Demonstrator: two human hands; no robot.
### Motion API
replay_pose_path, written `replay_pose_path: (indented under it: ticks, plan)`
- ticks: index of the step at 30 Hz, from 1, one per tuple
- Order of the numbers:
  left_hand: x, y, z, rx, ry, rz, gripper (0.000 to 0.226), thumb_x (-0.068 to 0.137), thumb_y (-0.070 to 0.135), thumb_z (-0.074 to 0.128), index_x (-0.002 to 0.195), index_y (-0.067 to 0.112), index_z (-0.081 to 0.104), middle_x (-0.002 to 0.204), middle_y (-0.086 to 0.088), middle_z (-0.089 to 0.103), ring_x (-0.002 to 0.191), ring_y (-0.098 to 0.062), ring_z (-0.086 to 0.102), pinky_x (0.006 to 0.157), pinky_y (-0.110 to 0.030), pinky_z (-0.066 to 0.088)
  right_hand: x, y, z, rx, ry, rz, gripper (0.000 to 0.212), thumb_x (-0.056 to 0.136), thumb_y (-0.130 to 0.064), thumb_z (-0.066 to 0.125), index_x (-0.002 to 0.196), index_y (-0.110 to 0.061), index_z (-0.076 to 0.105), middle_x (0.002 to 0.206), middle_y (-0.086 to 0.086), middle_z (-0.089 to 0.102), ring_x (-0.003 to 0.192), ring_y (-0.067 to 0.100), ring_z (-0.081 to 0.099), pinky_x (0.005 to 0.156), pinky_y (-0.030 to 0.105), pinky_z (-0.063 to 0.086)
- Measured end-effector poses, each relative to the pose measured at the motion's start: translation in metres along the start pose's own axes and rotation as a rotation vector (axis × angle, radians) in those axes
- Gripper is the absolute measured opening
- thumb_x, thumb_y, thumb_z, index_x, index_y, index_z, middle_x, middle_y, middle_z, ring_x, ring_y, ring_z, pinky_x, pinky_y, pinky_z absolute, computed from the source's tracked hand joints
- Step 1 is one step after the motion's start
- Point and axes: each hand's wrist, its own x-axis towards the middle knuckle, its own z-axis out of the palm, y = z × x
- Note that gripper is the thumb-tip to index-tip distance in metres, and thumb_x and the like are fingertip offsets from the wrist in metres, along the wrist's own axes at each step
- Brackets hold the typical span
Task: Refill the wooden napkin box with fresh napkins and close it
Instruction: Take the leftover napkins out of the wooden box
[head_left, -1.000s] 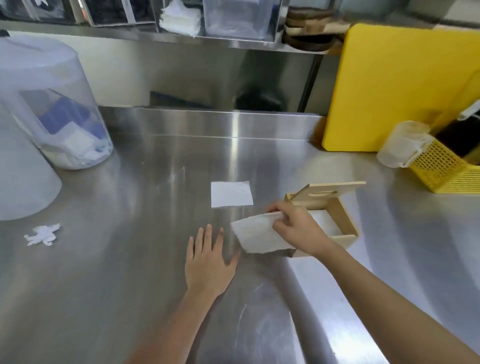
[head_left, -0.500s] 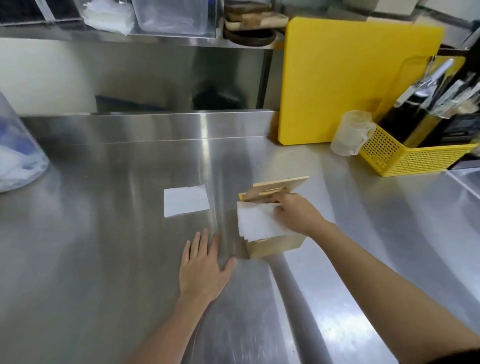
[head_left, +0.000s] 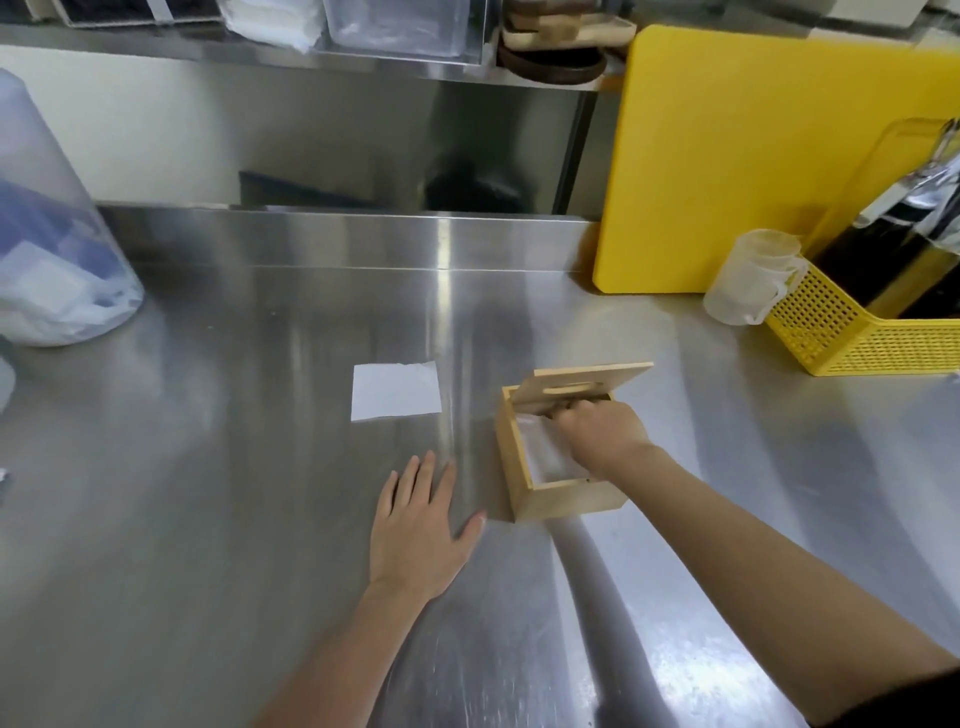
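Counter: stainless steel (head_left: 208, 467)
Right hand (head_left: 597, 434): curled, pressing napkins (head_left: 545, 457) inside wooden napkin box (head_left: 566, 501)
Left hand (head_left: 421, 525): flat, empty
Lid (head_left: 587, 387): beyond the grip — raised, unclosed
Spare napkin (head_left: 396, 391): leftward — unloaded

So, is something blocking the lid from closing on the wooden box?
Yes. The right hand is inside the wooden box, pressing the napkins under the raised lid. It must come out first.

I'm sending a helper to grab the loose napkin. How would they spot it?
On the steel counter, look left of the open wooden napkin box, beyond the left hand. The loose napkin lies flat and alone, the only white square on bare metal.
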Motion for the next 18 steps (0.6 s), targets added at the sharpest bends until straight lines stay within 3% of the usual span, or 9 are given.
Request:
replay_pose_path:
  ticks: [3, 5, 7, 11, 13, 15, 16, 18]
  plan:
    - [-0.001, 0.000, -0.001, -0.017, 0.010, 0.000, 0.072, 0.084, 0.064, 0.025, 0.137, 0.019, 0.045, 0.145, -0.007, 0.043, 0.136, -0.025, 0.037, 0.114, -0.034, 0.011, -0.001, 0.000, -0.002, 0.015, -0.009, -0.016, 0.034, 0.088, 0.003, 0.046, 0.117, -0.008, 0.058, 0.115, 0.010, 0.067, 0.103, 0.029, 0.065, 0.077, 0.033, 0.049]
    - [-0.001, 0.000, -0.001, -0.021, 0.026, 0.024, 0.077, 0.082, 0.065, 0.015, 0.144, 0.022, 0.031, 0.153, -0.005, 0.028, 0.143, -0.022, 0.021, 0.116, -0.034, 0.004, -0.004, -0.001, -0.005, 0.055, 0.007, 0.001, 0.032, 0.089, 0.001, 0.043, 0.117, -0.007, 0.057, 0.117, 0.011, 0.066, 0.105, 0.029, 0.063, 0.078, 0.032, 0.048]
    - [-0.002, -0.001, 0.000, -0.032, 0.027, 0.026, 0.079, 0.080, 0.066, 0.008, 0.146, 0.024, 0.022, 0.157, -0.003, 0.018, 0.145, -0.020, 0.011, 0.115, -0.033, -0.005, -0.007, -0.002, -0.008, 0.078, 0.035, 0.031, 0.032, 0.088, 0.000, 0.042, 0.116, -0.006, 0.055, 0.115, 0.011, 0.066, 0.104, 0.029, 0.063, 0.072, 0.031, 0.045]
    - [-0.001, -0.015, -0.003, -0.035, 0.059, -0.035, 0.077, 0.082, 0.065, 0.011, 0.142, 0.022, 0.035, 0.152, -0.006, 0.032, 0.141, -0.023, 0.025, 0.116, -0.037, 0.011, -0.013, -0.009, -0.020, 0.090, 0.145, 0.058, 0.029, 0.090, -0.005, 0.040, 0.114, -0.008, 0.056, 0.106, 0.012, 0.068, 0.092, 0.033, 0.065, 0.061, 0.031, 0.035]
    - [0.000, -0.032, -0.006, -0.018, 0.052, -0.071, 0.081, 0.080, 0.066, 0.006, 0.144, 0.023, 0.028, 0.154, -0.005, 0.026, 0.143, -0.022, 0.019, 0.116, -0.038, 0.009, -0.015, -0.018, -0.029, 0.119, 0.275, 0.032, 0.025, 0.090, -0.011, 0.045, 0.109, -0.011, 0.060, 0.097, 0.010, 0.071, 0.083, 0.032, 0.067, 0.057, 0.030, 0.035]
    - [-0.001, -0.050, -0.010, -0.024, 0.046, -0.120, 0.086, 0.075, 0.066, -0.001, 0.146, 0.023, 0.022, 0.156, -0.004, 0.020, 0.144, -0.021, 0.014, 0.117, -0.037, 0.006, -0.016, -0.032, -0.036, 0.110, 0.401, -0.012, 0.011, 0.077, -0.011, 0.065, 0.088, -0.012, 0.066, 0.073, 0.007, 0.072, 0.059, 0.030, 0.067, 0.043, 0.024, 0.029]
    - [-0.002, -0.060, -0.013, -0.018, 0.050, -0.143, 0.088, 0.074, 0.066, -0.004, 0.146, 0.023, 0.021, 0.156, -0.004, 0.019, 0.145, -0.021, 0.013, 0.117, -0.037, 0.006, -0.015, -0.042, -0.040, 0.118, 0.456, -0.026, 0.012, 0.066, -0.009, 0.075, 0.071, -0.011, 0.064, 0.057, 0.006, 0.067, 0.044, 0.029, 0.062, 0.038, 0.019, 0.018]
    - [-0.004, -0.073, -0.016, 0.000, 0.044, -0.175, 0.089, 0.073, 0.066, -0.007, 0.147, 0.024, 0.020, 0.157, -0.005, 0.019, 0.144, -0.021, 0.013, 0.117, -0.037, 0.007, -0.011, -0.058, -0.048, 0.189, 0.511, -0.053, 0.027, 0.052, -0.006, 0.082, 0.055, -0.010, 0.056, 0.043, 0.004, 0.058, 0.031, 0.029, 0.052, 0.041, 0.013, 0.001]
